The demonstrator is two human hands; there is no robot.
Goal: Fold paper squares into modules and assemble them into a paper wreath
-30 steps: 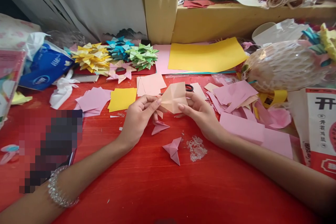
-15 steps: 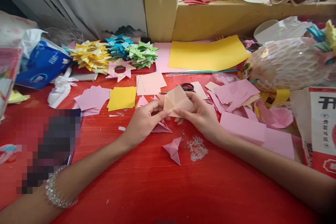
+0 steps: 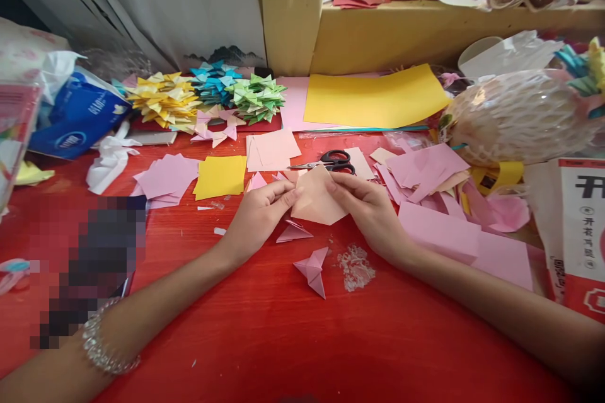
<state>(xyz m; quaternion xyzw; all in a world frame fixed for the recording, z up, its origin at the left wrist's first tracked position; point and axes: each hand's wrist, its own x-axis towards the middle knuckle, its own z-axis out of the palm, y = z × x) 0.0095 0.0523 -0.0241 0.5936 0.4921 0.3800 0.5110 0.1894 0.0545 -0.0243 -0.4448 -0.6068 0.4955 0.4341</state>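
Between my two hands is a pale peach square of origami paper [image 3: 319, 200] with creases, held just above the table. My left hand [image 3: 262, 214] pinches its left edge between thumb and fingers. My right hand [image 3: 366, 208] grips the upper right edge, thumb on the near face. Just behind the paper lie black-handled scissors [image 3: 336, 162], their blades pointing left. Below my hands a folded pink paper piece [image 3: 312, 271] rests on the red table [image 3: 265, 340]. Another folded pink piece [image 3: 293, 233] lies partly under the held paper.
Stacks of pink squares [image 3: 166, 177], yellow squares [image 3: 220, 177] and peach squares [image 3: 270, 150] lie behind my left hand. Folded paper star rings [image 3: 258, 99] stand at the back. Pink scraps [image 3: 425, 170] crowd the right. Clear plastic bits [image 3: 355, 267] sit near the folded piece.
The peach paper has been turned and opened flatter, its lower corner now pointing towards me. My right hand has shifted from its bottom edge to the upper right edge, and more of the scissors shows.
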